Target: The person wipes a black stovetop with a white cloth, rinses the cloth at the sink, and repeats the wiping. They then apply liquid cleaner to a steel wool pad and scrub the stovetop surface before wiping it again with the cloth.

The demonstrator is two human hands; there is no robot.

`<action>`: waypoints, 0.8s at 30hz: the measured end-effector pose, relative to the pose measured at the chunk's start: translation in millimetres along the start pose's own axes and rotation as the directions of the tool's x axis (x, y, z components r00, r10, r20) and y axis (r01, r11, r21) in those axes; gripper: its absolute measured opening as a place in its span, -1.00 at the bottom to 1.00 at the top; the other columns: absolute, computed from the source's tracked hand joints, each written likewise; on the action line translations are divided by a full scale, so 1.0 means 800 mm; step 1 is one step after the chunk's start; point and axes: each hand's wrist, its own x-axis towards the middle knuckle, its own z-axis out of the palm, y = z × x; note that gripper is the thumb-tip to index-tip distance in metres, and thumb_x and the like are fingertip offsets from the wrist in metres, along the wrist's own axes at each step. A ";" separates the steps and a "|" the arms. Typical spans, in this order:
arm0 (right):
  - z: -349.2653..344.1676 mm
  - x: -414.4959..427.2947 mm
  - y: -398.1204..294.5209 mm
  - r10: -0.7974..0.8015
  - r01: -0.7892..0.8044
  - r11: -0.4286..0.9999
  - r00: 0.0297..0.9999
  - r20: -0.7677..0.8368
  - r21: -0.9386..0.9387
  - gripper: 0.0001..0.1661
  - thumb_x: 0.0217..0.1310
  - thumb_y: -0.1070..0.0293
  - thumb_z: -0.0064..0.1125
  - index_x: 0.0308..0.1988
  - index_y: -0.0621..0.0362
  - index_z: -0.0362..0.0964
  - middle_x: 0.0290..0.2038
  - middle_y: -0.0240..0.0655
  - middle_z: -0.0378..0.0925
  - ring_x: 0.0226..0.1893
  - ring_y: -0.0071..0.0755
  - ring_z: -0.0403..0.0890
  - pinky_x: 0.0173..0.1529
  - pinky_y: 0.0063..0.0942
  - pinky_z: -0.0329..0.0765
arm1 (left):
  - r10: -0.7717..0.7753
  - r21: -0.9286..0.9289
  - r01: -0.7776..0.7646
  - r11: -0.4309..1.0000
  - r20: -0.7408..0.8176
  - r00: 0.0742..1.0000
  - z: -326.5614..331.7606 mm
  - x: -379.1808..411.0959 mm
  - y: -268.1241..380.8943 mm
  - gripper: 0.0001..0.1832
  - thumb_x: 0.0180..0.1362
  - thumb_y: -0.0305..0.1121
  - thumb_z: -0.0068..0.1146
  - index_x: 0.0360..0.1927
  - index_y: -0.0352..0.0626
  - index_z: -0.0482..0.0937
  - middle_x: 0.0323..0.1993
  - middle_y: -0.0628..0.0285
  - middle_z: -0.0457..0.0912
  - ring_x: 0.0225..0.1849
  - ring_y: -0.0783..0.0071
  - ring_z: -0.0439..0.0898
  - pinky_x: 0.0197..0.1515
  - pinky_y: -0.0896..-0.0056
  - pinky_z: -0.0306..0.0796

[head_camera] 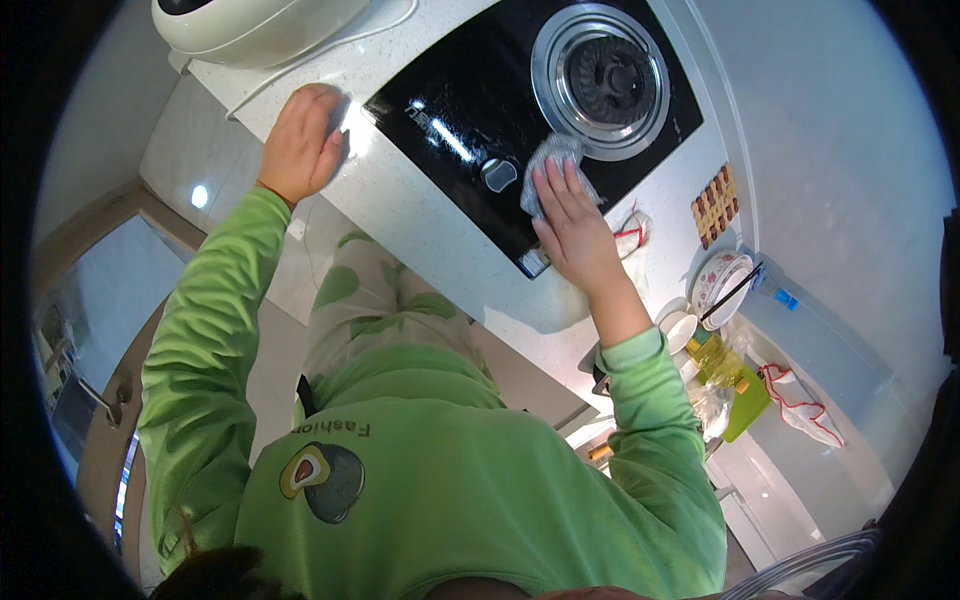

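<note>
My right hand (574, 229) presses a grey cleaning cloth (555, 154) flat on the black glass gas hob (465, 82). The cloth lies between the round burner (611, 82) with its metal ring and the control knob (499, 175), touching the ring's lower edge. My left hand (302, 139) rests on the pale speckled countertop (420, 217) left of the hob, fingers loosely curled, with nothing seen in it. A white cloth with a red edge (636, 236) lies on the counter just beyond my right wrist.
A rounded white appliance (255, 30) with a white cord (300, 64) stands at the upper left. On the right are a woven trivet (716, 206), stacked bowls (720, 281), a bottle of yellow oil (712, 360), a green board (750, 405) and another red-edged cloth (802, 409). A wall runs behind.
</note>
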 end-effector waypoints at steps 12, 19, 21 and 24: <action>0.013 -0.004 0.008 -0.040 0.041 0.999 0.999 -0.034 0.028 -0.10 0.17 0.09 0.27 0.43 0.05 0.15 0.47 -0.17 0.14 0.47 0.11 0.12 0.47 -0.06 0.16 | -0.012 0.011 0.012 1.000 0.034 0.999 0.003 -0.005 -0.007 -0.57 0.17 -0.36 0.01 0.09 -0.35 0.40 0.08 -0.17 0.45 0.11 -0.21 0.43 0.23 0.03 0.31; 0.054 -0.027 -0.081 -0.010 0.018 0.991 0.998 -0.059 0.135 -0.05 0.12 0.07 0.33 0.40 0.18 0.16 0.44 -0.11 0.17 0.43 0.13 0.18 0.45 -0.06 0.21 | -0.015 0.004 0.015 1.000 0.036 0.999 0.005 -0.006 -0.009 -0.57 0.18 -0.37 0.00 0.11 -0.35 0.40 0.11 -0.18 0.44 0.15 -0.22 0.42 0.27 0.02 0.29; 0.056 -0.007 -0.104 0.025 -0.008 0.982 0.996 -0.088 0.191 -0.07 0.13 0.07 0.32 0.39 0.18 0.17 0.41 -0.09 0.20 0.41 0.13 0.21 0.43 -0.07 0.24 | -0.023 0.008 0.023 1.000 0.046 0.999 0.003 -0.004 -0.007 -0.57 0.18 -0.37 0.00 0.11 -0.35 0.40 0.11 -0.18 0.45 0.15 -0.22 0.41 0.26 0.02 0.29; 0.062 -0.001 -0.105 0.053 -0.027 0.977 0.992 -0.118 0.212 -0.09 0.15 0.08 0.32 0.38 0.21 0.18 0.39 -0.06 0.24 0.39 0.13 0.25 0.42 -0.08 0.27 | -0.026 0.028 0.025 0.999 0.036 0.999 0.004 -0.006 -0.007 -0.57 0.18 -0.36 -0.01 0.11 -0.35 0.40 0.11 -0.18 0.45 0.15 -0.22 0.41 0.26 0.02 0.29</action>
